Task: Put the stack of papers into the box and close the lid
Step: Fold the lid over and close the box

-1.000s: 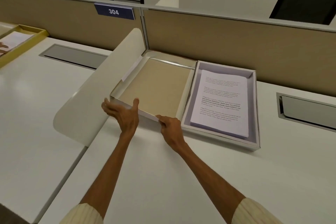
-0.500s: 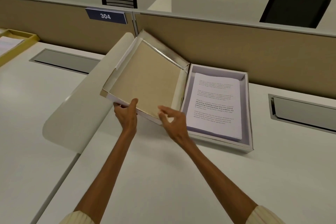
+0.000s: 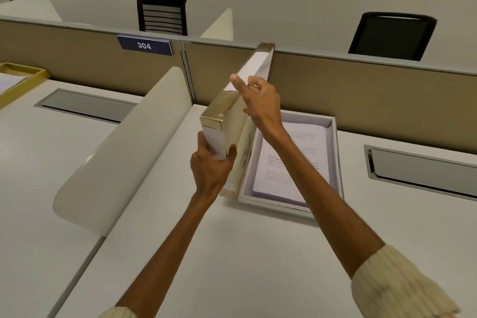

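Observation:
A white box [image 3: 337, 162] with a pale lilac lining lies open on the desk by the partition. A stack of printed papers [image 3: 307, 152] rests inside it. The hinged lid [image 3: 222, 121], gold-edged, stands almost upright along the box's left side. My left hand [image 3: 210, 165] grips the lid's near corner from below. My right hand [image 3: 255, 100] holds the lid's upper edge, index finger stretched out, and my forearm crosses over the papers.
A curved cream divider [image 3: 124, 152] stands just left of the lid. A tan partition [image 3: 361, 95] with a "304" sign [image 3: 144, 45] runs behind the box. Grey cable hatches [image 3: 423, 170] sit in the desks. A yellow tray [image 3: 23, 75] lies far left.
The lid has swung up from lying flat on the left to nearly vertical. My left hand rose with its corner, and my right hand moved up to the lid's top edge.

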{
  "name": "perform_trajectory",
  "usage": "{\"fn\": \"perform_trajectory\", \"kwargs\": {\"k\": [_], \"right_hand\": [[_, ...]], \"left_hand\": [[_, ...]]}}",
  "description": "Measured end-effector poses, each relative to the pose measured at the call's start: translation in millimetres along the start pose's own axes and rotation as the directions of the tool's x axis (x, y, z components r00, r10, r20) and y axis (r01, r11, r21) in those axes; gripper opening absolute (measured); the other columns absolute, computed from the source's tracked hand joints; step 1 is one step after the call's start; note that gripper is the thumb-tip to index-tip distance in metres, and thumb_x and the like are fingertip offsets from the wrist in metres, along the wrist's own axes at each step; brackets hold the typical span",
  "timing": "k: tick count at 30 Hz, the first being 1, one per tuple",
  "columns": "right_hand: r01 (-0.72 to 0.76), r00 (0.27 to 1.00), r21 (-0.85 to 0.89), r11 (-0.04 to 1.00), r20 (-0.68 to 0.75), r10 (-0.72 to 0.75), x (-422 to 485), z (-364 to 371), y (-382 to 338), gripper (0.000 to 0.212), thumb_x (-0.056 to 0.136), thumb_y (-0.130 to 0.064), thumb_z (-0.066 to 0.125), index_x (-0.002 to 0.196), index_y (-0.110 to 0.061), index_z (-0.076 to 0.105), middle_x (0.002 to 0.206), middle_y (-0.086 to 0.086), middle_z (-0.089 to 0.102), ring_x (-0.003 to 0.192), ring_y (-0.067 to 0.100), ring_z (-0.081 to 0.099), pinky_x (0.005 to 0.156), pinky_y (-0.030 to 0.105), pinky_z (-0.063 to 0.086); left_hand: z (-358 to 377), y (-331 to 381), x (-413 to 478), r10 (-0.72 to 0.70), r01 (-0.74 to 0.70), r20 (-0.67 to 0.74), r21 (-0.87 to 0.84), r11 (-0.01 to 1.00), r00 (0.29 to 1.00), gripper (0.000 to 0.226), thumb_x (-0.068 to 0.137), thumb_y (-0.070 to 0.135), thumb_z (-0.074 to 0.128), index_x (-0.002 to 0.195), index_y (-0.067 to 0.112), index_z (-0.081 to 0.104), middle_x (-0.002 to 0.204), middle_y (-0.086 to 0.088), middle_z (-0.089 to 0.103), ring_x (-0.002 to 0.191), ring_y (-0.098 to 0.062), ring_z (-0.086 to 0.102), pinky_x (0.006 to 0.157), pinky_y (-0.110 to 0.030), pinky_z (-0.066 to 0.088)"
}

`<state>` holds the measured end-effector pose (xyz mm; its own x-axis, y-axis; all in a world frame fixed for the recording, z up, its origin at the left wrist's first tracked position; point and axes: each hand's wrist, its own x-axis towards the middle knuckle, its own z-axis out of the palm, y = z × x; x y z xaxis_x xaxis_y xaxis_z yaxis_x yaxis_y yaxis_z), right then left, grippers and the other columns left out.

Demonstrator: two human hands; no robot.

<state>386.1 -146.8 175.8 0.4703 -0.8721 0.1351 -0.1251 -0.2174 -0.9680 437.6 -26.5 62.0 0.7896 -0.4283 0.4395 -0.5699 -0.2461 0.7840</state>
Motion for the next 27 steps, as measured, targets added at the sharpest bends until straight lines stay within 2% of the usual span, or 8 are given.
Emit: {"fn": "perform_trajectory", "kwargs": {"k": [3, 8, 14, 17, 19, 21, 24, 27], "right_hand": [[-0.053, 0.999, -0.115, 0.992, -0.018, 0.051, 3.0, -11.4, -2.0, 0.081, 0.080, -0.057, 0.067, 0.142, -0.009, 0.044, 0.142, 0.011, 0.053, 0.125, 0.029, 0.055, 0.096, 0.042, 0.055], [-0.126, 0.991, -0.257, 0.958, -0.082, 0.108, 8.1, -32.5, 6.0, 0.088, 0.067, -0.060, 0.077, 0.131, -0.009, 0.045, 0.124, 0.008, 0.060, 0.111, 0.023, 0.061, 0.075, 0.027, 0.048], [-0.186, 0.977, -0.338, 0.922, -0.163, 0.138, 3.4, -47.0, 26.3, 0.066, 0.070, -0.030, 0.082, 0.122, -0.012, 0.046, 0.115, 0.007, 0.058, 0.093, 0.016, 0.054, 0.068, 0.024, 0.042], [-0.194, 0.971, -0.298, 0.935, -0.196, 0.139, 0.1, -62.6, 37.2, 0.058, 0.071, -0.027, 0.080, 0.118, -0.012, 0.049, 0.107, 0.003, 0.057, 0.089, 0.015, 0.056, 0.062, 0.018, 0.041], [-0.205, 0.967, -0.276, 0.939, -0.208, 0.150, -2.8, -76.0, 44.8, 0.054, 0.072, -0.028, 0.079, 0.116, -0.012, 0.050, 0.100, 0.001, 0.056, 0.086, 0.015, 0.056, 0.058, 0.015, 0.039], [-0.210, 0.964, -0.251, 0.945, -0.214, 0.158, -5.7, -91.0, 54.9, 0.051, 0.072, -0.029, 0.078, 0.113, -0.012, 0.051, 0.094, 0.000, 0.055, 0.081, 0.015, 0.056, 0.056, 0.014, 0.039], [-0.240, 0.958, -0.203, 0.949, -0.208, 0.198, -10.2, -113.6, 72.7, 0.050, 0.075, -0.031, 0.076, 0.114, -0.012, 0.051, 0.097, 0.004, 0.059, 0.086, 0.021, 0.063, 0.065, 0.021, 0.053], [-0.275, 0.954, -0.184, 0.944, -0.178, 0.243, -15.8, -130.4, 91.6, 0.061, 0.080, -0.032, 0.074, 0.131, -0.012, 0.047, 0.120, 0.004, 0.059, 0.104, 0.025, 0.062, 0.085, 0.033, 0.058]], "left_hand": [[12.3, 9.9, -13.5, 0.125, -0.126, 0.012, 0.073, 0.989, 0.992, 0.068, 0.072, 0.047, 0.079, 0.121, 0.011, 0.047, 0.100, -0.014, 0.071, 0.072, -0.027, 0.071, 0.070, -0.035, 0.063], [24.0, 20.0, -23.1, 0.265, -0.270, 0.055, 0.130, 0.954, 0.963, 0.063, 0.069, 0.043, 0.083, 0.111, 0.005, 0.055, 0.089, -0.013, 0.072, 0.062, -0.023, 0.070, 0.063, -0.027, 0.060], [33.3, 22.1, -40.0, 0.204, -0.228, 0.213, 0.091, 0.969, 0.955, 0.081, 0.071, 0.085, 0.046, 0.122, 0.023, 0.045, 0.105, 0.000, 0.070, 0.075, -0.009, 0.064, 0.070, -0.004, 0.045], [33.5, 2.3, -30.1, 0.064, -0.005, 0.337, -0.174, 0.985, 0.939, 0.079, 0.079, 0.084, 0.029, 0.128, 0.025, 0.046, 0.118, 0.008, 0.061, 0.093, -0.008, 0.063, 0.079, -0.010, 0.050], [41.3, -15.6, -13.8, -0.172, 0.234, 0.355, -0.140, 0.962, 0.919, 0.076, 0.085, 0.074, 0.031, 0.134, 0.018, 0.047, 0.133, 0.000, 0.057, 0.117, -0.017, 0.058, 0.100, -0.029, 0.049], [50.1, -34.2, 1.7, -0.396, 0.419, 0.419, 0.039, 0.907, 0.817, 0.071, 0.091, 0.064, 0.042, 0.142, 0.014, 0.042, 0.148, -0.009, 0.047, 0.133, -0.030, 0.049, 0.108, -0.043, 0.042], [63.0, -53.4, 8.5, -0.550, 0.480, 0.570, 0.286, 0.829, 0.610, 0.074, 0.091, 0.061, 0.048, 0.145, 0.010, 0.040, 0.149, -0.016, 0.045, 0.128, -0.035, 0.052, 0.105, -0.048, 0.047], [76.1, -58.9, 5.0, -0.530, 0.499, 0.637, 0.252, 0.829, 0.559, 0.061, 0.093, 0.062, 0.042, 0.114, 0.007, 0.057, 0.127, -0.021, 0.061, 0.099, -0.028, 0.060, 0.091, -0.039, 0.049]]}}
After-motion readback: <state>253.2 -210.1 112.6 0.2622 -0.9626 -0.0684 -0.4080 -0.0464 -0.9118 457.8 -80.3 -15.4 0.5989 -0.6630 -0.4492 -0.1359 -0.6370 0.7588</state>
